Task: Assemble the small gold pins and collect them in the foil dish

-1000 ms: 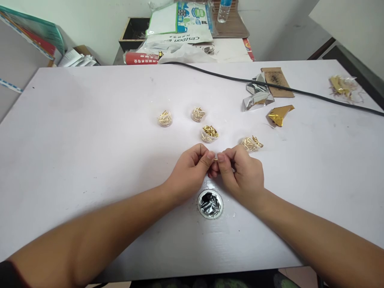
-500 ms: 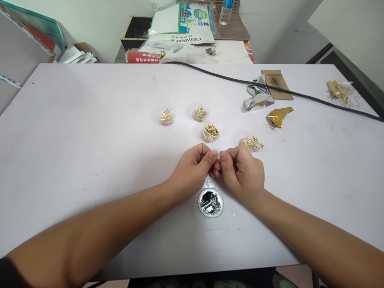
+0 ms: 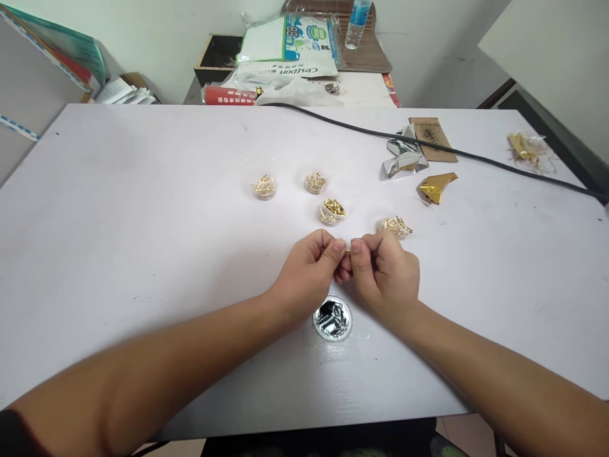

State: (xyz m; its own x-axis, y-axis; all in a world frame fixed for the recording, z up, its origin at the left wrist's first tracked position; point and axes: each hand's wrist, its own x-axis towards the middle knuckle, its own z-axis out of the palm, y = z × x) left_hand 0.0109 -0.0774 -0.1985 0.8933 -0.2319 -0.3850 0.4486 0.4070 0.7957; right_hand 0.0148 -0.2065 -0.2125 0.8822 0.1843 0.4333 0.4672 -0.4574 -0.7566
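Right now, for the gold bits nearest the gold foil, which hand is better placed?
Probably the right hand: it sits just this side of those bits, while the left hand is farther away. Both seem to pinch one tiny piece, so the right should let go first.

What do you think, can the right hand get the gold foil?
Probably yes: the cable lies beyond the foil, not over it. The right hand is pinching a tiny gold piece, though, so it's busy.

From here, a hand could slide easily over the left side of the table (image 3: 143, 209). Little cups (image 3: 332, 213) block the middle, and a black cord (image 3: 352, 129) crosses the back right.
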